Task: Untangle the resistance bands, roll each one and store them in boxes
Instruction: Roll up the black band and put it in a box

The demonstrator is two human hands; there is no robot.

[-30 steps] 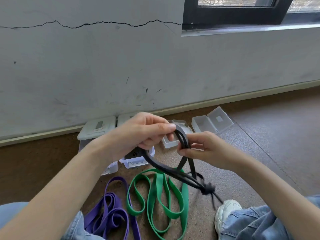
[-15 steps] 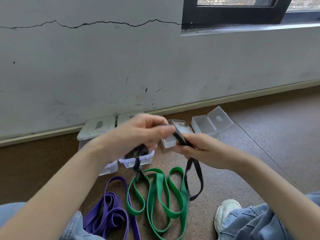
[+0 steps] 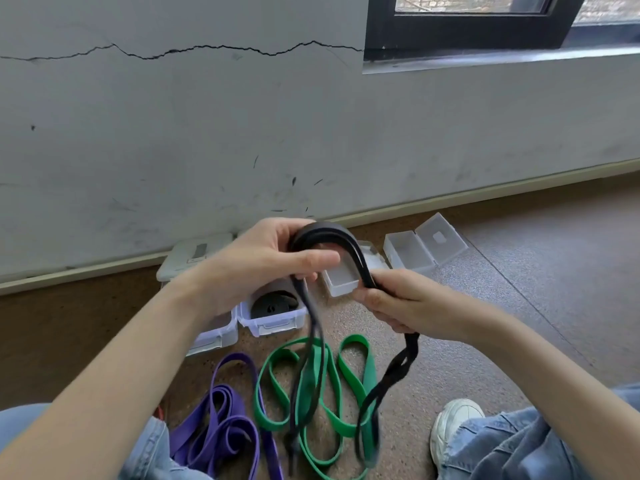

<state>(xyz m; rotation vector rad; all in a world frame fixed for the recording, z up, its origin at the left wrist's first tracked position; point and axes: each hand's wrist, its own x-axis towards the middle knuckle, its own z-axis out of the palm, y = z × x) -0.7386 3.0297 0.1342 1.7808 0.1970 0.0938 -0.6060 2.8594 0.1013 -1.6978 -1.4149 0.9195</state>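
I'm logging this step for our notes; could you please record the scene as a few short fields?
Left hand: left hand grips the black band at its arch.
Right hand: right hand grips the same band lower down.
On floor: green band and purple band, loose.
Boxes: small open box empty; clear bin holds a dark roll.

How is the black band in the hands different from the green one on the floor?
The black band is held up, arched between the left hand and right hand; the green band lies loose on the floor, untouched. The black band looks narrower and twisted where it hangs; the green band looks wider and lies in flat open loops. Both are long stretchy loops, not yet rolled.
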